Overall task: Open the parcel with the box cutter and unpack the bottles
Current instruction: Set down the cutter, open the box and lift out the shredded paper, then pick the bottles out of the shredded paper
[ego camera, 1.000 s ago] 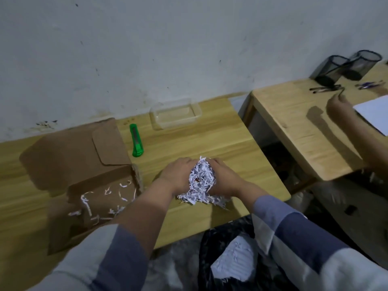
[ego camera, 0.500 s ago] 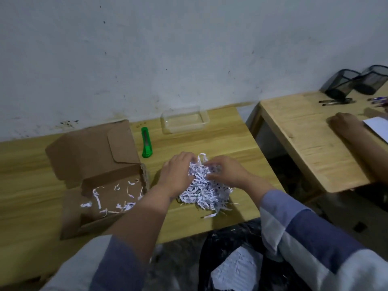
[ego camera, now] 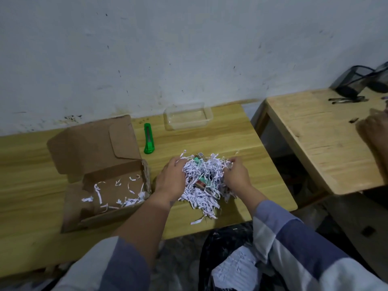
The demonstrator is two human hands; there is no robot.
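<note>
- Table (ego camera: 31,164): light wood, set against a white wall.
- Box (ego camera: 109,181): brown cardboard, open, lid flap folded back toward the wall; stands on the table's left part. A few white paper strips lie on its floor.
- Cutter (ego camera: 148,141): green, lies flat on the table between the box lid and the tray, well apart from both hands.
- Left hand (ego camera: 171,179): palm down, fingers spread and pressed into the left side of the shreds; grasps loose paper only.
- Tray (ego camera: 188,116): clear plastic, near the wall, behind the shreds.
- Shreds (ego camera: 203,185): heap of white paper strips on the table just right of the box, pulled apart between the hands.
- Bottles (ego camera: 202,179): partly buried in the middle of the shreds; only teal-green and reddish bits show, count cannot be told.
- Right hand (ego camera: 236,175): fingers curled into the right side of the shreds, gripping paper.
- Bag (ego camera: 228,255): black, below the table edge, white paper inside.
- Second table (ego camera: 315,133): to the right, carries mesh cups (ego camera: 357,80) and pens (ego camera: 346,100); another person's hand (ego camera: 375,131) rests at its edge.
</note>
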